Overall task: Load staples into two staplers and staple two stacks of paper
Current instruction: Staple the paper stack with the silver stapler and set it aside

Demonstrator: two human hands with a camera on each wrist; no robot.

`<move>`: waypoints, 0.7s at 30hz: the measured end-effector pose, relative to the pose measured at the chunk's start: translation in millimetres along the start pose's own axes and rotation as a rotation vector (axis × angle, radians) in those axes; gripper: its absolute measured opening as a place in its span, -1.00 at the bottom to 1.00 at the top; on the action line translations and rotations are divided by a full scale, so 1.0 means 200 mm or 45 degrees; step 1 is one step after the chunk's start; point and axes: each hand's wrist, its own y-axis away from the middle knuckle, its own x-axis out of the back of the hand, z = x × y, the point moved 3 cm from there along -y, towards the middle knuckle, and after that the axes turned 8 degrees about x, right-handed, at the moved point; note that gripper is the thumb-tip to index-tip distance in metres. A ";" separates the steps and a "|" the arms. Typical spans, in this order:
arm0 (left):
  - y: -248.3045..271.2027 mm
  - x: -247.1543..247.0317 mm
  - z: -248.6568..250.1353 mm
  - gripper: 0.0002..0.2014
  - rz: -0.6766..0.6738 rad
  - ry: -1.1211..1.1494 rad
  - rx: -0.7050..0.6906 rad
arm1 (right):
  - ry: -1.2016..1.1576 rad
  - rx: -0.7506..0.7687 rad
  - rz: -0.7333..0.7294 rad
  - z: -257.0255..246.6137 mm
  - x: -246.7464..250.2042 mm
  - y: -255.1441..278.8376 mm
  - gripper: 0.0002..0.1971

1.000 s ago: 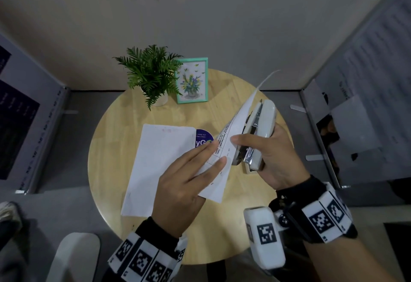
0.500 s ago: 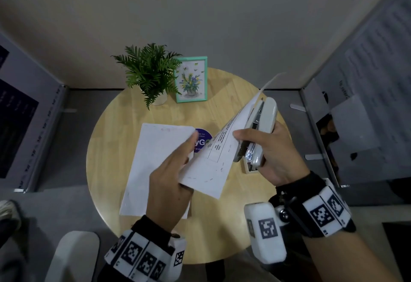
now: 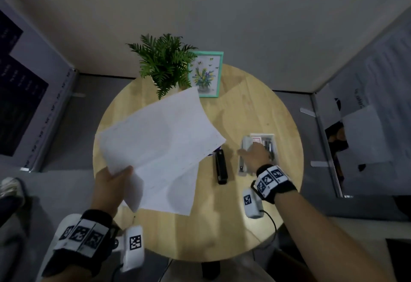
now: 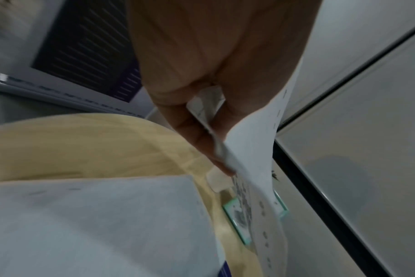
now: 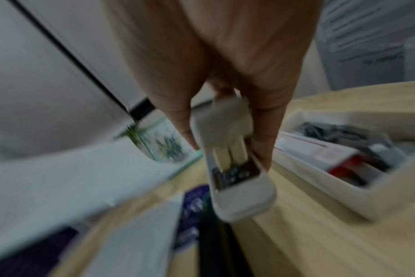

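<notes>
My left hand (image 3: 124,173) pinches the near corner of a white paper stack (image 3: 160,137) and holds it tilted above the round wooden table (image 3: 255,108). The left wrist view shows the thumb and fingers (image 4: 201,138) clamped on that paper (image 4: 256,165). A second paper stack (image 3: 175,195) lies flat under it. My right hand (image 3: 251,151) grips the white stapler (image 3: 242,166) low beside the white tray (image 3: 274,148); the right wrist view shows the fingers round this stapler (image 5: 239,189). A black stapler (image 3: 220,166) lies on the table between the papers and the white one.
A potted fern (image 3: 164,63) and a teal picture frame (image 3: 205,74) stand at the table's far edge. A purple sticker (image 5: 192,202) shows beside the papers. The tray (image 5: 344,198) holds a red-and-white box and dark bits. Grey panels close in left and right.
My right hand has carried the white stapler off the paper, right and down to the tray. My left hand has swung the paper stack up and to the left. The black stapler has come into view.
</notes>
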 end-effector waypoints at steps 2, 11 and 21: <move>-0.02 0.08 -0.05 -0.57 0.060 -0.016 0.023 | 0.171 -0.045 -0.088 0.08 -0.13 -0.04 -0.80; -0.02 0.36 -0.03 -0.47 0.091 0.049 -0.052 | 0.349 -0.098 0.038 0.09 -0.29 -0.11 -0.50; -0.05 1.11 -0.01 -0.63 0.524 0.308 0.031 | 0.560 0.696 -0.187 -0.65 -0.94 0.01 -0.31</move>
